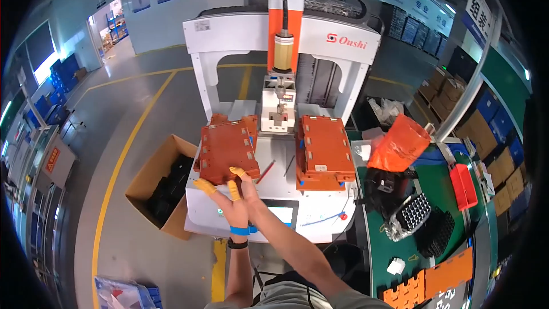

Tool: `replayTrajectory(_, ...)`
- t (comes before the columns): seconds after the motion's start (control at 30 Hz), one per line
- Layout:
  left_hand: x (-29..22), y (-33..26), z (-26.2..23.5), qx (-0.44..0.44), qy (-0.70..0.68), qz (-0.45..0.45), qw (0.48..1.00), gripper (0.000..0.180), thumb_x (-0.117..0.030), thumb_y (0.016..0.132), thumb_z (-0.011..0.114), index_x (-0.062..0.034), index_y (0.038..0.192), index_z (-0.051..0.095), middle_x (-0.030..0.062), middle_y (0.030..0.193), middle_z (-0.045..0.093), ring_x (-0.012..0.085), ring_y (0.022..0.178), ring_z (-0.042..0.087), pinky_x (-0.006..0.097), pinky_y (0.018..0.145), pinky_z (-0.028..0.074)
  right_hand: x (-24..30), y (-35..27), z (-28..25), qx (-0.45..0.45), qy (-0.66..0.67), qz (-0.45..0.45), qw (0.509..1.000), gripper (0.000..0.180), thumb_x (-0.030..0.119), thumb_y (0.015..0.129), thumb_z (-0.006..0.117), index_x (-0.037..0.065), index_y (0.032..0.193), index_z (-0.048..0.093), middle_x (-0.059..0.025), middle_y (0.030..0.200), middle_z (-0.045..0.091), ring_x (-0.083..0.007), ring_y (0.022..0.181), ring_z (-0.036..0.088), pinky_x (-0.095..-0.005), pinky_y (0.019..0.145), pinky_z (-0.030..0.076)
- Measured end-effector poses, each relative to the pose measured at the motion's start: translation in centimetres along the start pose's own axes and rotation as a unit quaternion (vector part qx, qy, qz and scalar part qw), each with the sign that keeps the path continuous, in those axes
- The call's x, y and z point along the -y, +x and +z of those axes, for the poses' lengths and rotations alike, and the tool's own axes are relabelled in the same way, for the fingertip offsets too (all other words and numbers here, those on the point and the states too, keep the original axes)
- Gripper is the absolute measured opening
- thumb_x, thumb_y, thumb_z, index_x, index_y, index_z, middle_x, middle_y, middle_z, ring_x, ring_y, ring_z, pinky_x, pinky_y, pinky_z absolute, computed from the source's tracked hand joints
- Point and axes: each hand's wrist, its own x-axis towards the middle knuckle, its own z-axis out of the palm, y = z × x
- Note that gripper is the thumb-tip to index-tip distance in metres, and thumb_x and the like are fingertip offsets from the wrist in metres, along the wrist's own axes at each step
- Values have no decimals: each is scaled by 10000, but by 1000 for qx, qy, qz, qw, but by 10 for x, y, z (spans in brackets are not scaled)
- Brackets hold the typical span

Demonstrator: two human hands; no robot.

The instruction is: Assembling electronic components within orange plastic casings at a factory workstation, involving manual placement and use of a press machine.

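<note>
Lying on the white machine bed (274, 186), the left-hand orange-brown rectangular plastic housing (226, 149) has both hands at its near edge. The left hand (234, 212) is spread open, its fingers tipped in yellow; the right hand (250, 187) has a finger over the edge, and whether it grips cannot be told. A matching orange-brown housing (326, 146) lies across the bed. Beside the machine, an open brown cardboard box (150, 174) holds black parts (174, 186). On the green counter (380, 252) stand an orange-red plastic bag (397, 146), contents hidden, and a red rectangular bin (470, 186).
</note>
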Motion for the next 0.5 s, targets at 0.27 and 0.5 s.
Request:
replayTrajectory(0.27, 50, 34, 12, 150, -74, 3, 986, 654, -174, 998, 493, -18, 1519, 132, 135, 1483, 310, 241, 1324, 360, 337, 1136, 264, -45, 99, -34, 57, -46, -271, 960, 296, 284, 806, 702, 27, 948, 662, -84, 883, 645, -212, 799, 594, -320, 735, 518)
replayTrajectory(0.5, 74, 74, 2, 168, -117, -61, 977, 611, -128, 937, 585, 50, 1425, 262, 183, 1430, 350, 275, 1260, 407, 351, 1100, 300, -41, 83, 12, 18, 42, 59, 997, 446, 344, 949, 529, 49, 1285, 519, -159, 1203, 603, -312, 995, 638, -437, 888, 542)
